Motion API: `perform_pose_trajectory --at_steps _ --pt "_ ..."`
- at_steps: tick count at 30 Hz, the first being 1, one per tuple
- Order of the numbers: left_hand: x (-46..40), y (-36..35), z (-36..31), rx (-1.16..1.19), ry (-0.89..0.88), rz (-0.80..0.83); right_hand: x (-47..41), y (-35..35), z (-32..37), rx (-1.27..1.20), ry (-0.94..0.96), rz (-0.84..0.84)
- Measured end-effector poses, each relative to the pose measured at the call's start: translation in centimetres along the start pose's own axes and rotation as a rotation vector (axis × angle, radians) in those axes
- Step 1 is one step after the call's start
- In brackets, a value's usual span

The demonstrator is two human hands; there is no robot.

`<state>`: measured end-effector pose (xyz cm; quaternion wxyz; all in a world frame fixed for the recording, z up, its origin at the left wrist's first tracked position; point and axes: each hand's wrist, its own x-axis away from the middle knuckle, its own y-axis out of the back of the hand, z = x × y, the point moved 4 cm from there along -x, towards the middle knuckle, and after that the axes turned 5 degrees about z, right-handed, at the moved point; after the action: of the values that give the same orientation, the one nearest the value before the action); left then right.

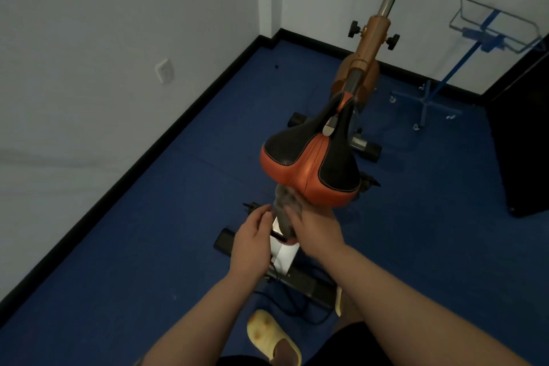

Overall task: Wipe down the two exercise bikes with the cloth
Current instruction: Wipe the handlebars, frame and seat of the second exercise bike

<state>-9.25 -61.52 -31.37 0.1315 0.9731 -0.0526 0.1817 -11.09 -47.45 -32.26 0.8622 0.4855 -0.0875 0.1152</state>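
An orange exercise bike (368,47) stands on the blue floor, its orange and black saddle (312,166) just ahead of my hands. A grey cloth (283,206) is wrapped on the frame under the back of the saddle. My right hand (315,232) grips the cloth from the right. On the left side of the frame, my left hand (251,242) has its fingers curled against the frame beside the cloth. Only one bike is in view.
White walls with a black skirting run along the left and back. A blue wheeled stand (427,101) with a wire basket stands at the back right, and a dark cabinet (523,140) at the right. My slippered foot (273,339) is beside the bike's rear foot bar (303,285).
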Motion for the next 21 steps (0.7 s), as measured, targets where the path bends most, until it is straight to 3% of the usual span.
perform_pose_trajectory --at_steps 3,7,9,11,14,18,21 --pt "0.0 -0.5 -0.4 -0.007 -0.002 0.003 -0.6 -0.4 2.4 0.082 0.042 -0.083" --pt "0.2 0.1 -0.2 -0.005 -0.003 -0.067 4.0 -1.2 0.9 -0.181 0.196 -0.043" --pt "-0.1 0.7 -0.5 0.023 -0.015 -0.117 5.3 -0.3 -1.2 -0.366 0.054 -0.177" --pt "-0.6 1.3 -1.7 0.072 -0.045 -0.163 6.2 1.1 -3.5 -0.690 -0.216 -0.355" --pt "-1.6 2.0 -4.9 0.152 -0.127 -0.240 6.4 3.4 -5.0 -1.173 -0.479 -0.453" --pt "-2.9 2.3 -10.2 0.065 -0.337 -0.273 5.6 8.0 -3.6 -1.482 -0.432 -0.541" --pt "-4.7 0.9 -13.5 -0.132 -0.411 -0.160 5.0 9.4 -1.0 -1.412 -0.312 -0.537"
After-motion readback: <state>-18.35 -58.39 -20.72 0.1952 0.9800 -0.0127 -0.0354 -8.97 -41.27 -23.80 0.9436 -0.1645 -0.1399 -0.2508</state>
